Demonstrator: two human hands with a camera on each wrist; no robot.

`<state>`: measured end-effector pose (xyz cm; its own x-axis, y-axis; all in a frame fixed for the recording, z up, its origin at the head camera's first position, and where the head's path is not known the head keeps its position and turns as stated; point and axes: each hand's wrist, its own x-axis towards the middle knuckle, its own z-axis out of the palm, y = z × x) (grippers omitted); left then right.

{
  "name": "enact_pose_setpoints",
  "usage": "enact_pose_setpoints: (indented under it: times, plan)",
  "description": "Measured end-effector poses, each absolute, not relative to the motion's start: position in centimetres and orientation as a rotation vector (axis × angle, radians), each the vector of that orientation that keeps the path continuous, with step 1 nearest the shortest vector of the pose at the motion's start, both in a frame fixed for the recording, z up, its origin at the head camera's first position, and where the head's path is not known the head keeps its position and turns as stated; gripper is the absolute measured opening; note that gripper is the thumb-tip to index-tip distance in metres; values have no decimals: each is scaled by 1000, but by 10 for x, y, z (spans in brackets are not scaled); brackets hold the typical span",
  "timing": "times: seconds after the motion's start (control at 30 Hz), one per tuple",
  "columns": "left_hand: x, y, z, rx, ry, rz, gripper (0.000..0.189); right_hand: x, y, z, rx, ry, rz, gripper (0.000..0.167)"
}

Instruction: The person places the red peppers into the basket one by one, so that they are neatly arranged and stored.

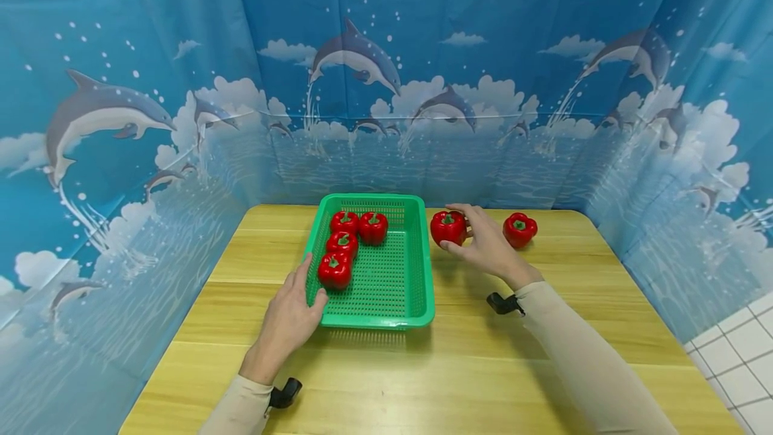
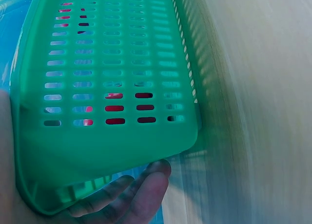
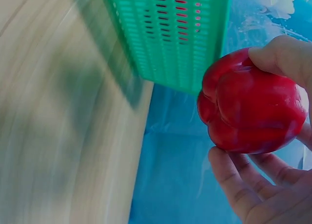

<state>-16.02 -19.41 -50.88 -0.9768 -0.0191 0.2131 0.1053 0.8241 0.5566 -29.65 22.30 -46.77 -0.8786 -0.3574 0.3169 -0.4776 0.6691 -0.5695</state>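
My right hand [image 1: 485, 245] grips a red bell pepper [image 1: 448, 228], its green stem facing up, just right of the green plastic basket [image 1: 424, 267]. In the right wrist view the thumb lies on one side of the pepper [image 3: 253, 104] and the fingers on the other, with the pepper held off the table. At the basket's near left corner, my left hand [image 1: 290, 311] holds the rim, thumb on top and fingers [image 2: 148, 197] along the outside wall. Several red bell peppers [image 1: 335, 270] sit along the basket's left and far sides.
Another red bell pepper [image 1: 520, 229] stands on the wooden table [image 1: 386, 381], right of my right hand. A blue dolphin-print curtain [image 1: 386, 153] rises behind the table's far edge and along both sides. White tiles [image 1: 737, 361] show at the lower right.
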Motion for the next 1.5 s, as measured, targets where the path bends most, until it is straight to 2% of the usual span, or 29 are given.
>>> enact_pose_setpoints:
  times: [0.3, 1.1, 1.5]
  plan:
    - [-159, -192, -508, -44, -2805, -879, 85, -293, 209, -456, 704, -2675, 1025, 86]
    - [-159, -187, -506, -15, -2819, -875, 84, -289, 162, -432, 804, -2743, 918, 84]
    - [-158, -188, -507, -4, -2821, -878, 84, -297, 131, -427, 857, -2780, 911, 76]
